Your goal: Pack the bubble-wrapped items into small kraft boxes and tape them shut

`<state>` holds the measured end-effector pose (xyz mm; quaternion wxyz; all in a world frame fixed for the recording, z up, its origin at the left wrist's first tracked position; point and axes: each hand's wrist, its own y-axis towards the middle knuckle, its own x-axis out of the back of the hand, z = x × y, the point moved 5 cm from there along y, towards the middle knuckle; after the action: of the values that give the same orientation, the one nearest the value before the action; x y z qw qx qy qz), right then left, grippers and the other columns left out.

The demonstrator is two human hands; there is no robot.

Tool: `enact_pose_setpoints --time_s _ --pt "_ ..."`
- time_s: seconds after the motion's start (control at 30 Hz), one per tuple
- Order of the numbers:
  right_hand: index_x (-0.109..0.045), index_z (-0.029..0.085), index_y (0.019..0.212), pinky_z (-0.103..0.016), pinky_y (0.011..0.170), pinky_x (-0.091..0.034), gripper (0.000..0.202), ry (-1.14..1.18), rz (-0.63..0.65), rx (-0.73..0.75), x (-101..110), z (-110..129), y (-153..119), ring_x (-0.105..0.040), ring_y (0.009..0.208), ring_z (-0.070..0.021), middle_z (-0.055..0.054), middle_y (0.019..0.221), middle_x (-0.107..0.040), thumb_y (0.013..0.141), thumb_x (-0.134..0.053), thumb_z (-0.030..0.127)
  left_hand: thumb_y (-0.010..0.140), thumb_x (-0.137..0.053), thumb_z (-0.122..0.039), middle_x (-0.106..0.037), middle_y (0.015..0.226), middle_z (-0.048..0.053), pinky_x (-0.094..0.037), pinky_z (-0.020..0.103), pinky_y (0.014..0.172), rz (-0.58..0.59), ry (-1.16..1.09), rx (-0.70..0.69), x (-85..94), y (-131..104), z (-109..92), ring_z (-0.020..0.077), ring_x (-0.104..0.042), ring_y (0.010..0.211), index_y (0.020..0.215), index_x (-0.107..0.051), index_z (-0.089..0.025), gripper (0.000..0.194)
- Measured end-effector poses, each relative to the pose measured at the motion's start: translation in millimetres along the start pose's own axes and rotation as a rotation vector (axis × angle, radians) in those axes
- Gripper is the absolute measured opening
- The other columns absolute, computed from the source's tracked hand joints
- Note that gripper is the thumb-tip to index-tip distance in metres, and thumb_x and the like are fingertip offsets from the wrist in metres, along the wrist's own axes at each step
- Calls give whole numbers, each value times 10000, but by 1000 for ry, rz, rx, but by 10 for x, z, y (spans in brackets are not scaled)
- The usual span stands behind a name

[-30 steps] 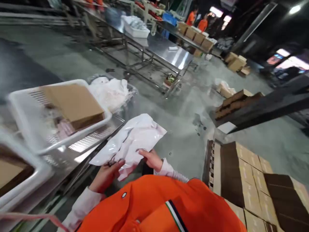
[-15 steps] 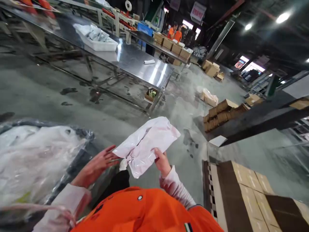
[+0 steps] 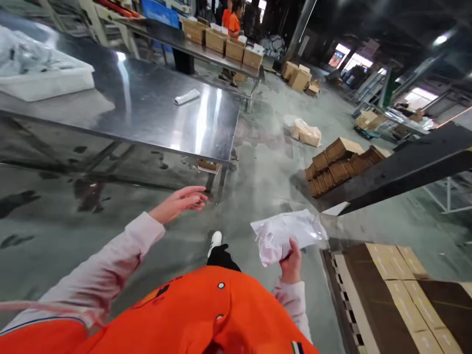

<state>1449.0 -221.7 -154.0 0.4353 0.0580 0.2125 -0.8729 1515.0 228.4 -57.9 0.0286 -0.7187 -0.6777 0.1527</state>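
My right hand (image 3: 291,263) grips the lower edge of a white plastic mailing bag (image 3: 287,232), its thumb on top and the fingers hidden beneath. The bag is crumpled on its left side and hangs over the floor in front of me. Off to the left, my left hand (image 3: 180,202) reaches forward with its fingers stretched out, holding nothing. It is apart from the bag and closest to the near corner of a steel table (image 3: 155,105). A small white roll or folded packet (image 3: 187,97) lies on that table.
A white tray (image 3: 47,81) of plastic-wrapped items stands on the table's left part. Stacked cartons on a pallet (image 3: 401,290) are at lower right. A dark beam (image 3: 398,167) and brown cardboard stacks (image 3: 332,164) stand at right. Two people in orange (image 3: 233,22) are at the back.
The view has moved forward, so the table looks nearer and the large plastic-lined container at left is out of sight. My left hand has come away from the bag, which my right hand carries rightward.
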Motion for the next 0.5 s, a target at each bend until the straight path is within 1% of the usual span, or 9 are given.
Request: enact_pose_setpoints --time_s 0.03,0.1,0.17,0.23,0.3,0.33,0.37,0.43,0.5 --pt "-731 246 897 -378 738 -659 361 -7 -46 -1 -136 -67 174 -795 804 -261 -14 823 -806 622 -855 444 601 -1036 -608 -830 1116 158 -673 432 878 -2 43 -3 39 340 -96 281 -783 936 1252 -775 -162 831" --pt "-727 236 969 -364 727 -649 450 -37 -65 33 -560 -167 511 -791 798 -254 -5 852 -810 582 -881 409 551 -1053 -614 -826 1038 135 -672 443 890 -16 118 -6 168 944 -251 269 -776 898 1192 -776 -154 837" --pt "-719 229 1021 -355 747 -645 507 -56 -25 68 -1159 -222 780 -788 816 -244 -4 884 -816 580 -890 412 501 -1059 -621 -811 965 112 -670 457 910 -36 166 8 390 1458 -379 270 -772 889 1148 -771 -145 854" --pt "-719 222 1059 -345 777 -642 538 -69 55 74 -1869 -263 951 -783 842 -234 -10 910 -823 590 -894 418 448 -1051 -654 -796 921 93 -667 460 926 -74 209 29 740 1915 -514 281 -773 901 1124 -761 -143 896" --pt "-724 217 1100 -342 809 -642 575 -65 130 50 -2585 -328 1042 -780 869 -230 -17 940 -831 591 -908 413 459 -1022 -702 -798 923 94 -667 442 916 -152 282 34 1236 2363 -680 294 -777 926 1137 -747 -142 921" --pt "-723 216 1120 -343 821 -642 601 -57 154 32 -2913 -378 1075 -780 881 -231 -21 956 -834 587 -920 410 534 -986 -727 -806 952 100 -666 418 904 -199 366 29 1526 2601 -778 291 -779 945 1172 -739 -135 904" --pt "-720 217 1142 -345 831 -643 630 -49 166 16 -3208 -441 1108 -782 895 -234 -24 973 -836 581 -934 407 649 -929 -731 -815 998 107 -662 392 892 -247 483 23 1833 2856 -887 284 -779 967 1228 -728 -122 864" --pt "-708 224 1174 -352 839 -649 673 -38 151 -3 -3679 -601 1186 -789 921 -244 -29 1006 -838 577 -959 407 874 -787 -649 -818 1125 121 -646 360 914 -317 757 3 2441 3430 -1137 271 -772 1035 1374 -683 -71 771" --pt "-704 233 1160 -358 817 -659 664 -29 74 -13 -3976 -805 1271 -800 915 -254 -34 1015 -840 579 -971 416 991 -678 -515 -791 1256 149 -615 391 1026 -345 984 -21 2969 4072 -1424 296 -746 1162 1503 -600 10 738"
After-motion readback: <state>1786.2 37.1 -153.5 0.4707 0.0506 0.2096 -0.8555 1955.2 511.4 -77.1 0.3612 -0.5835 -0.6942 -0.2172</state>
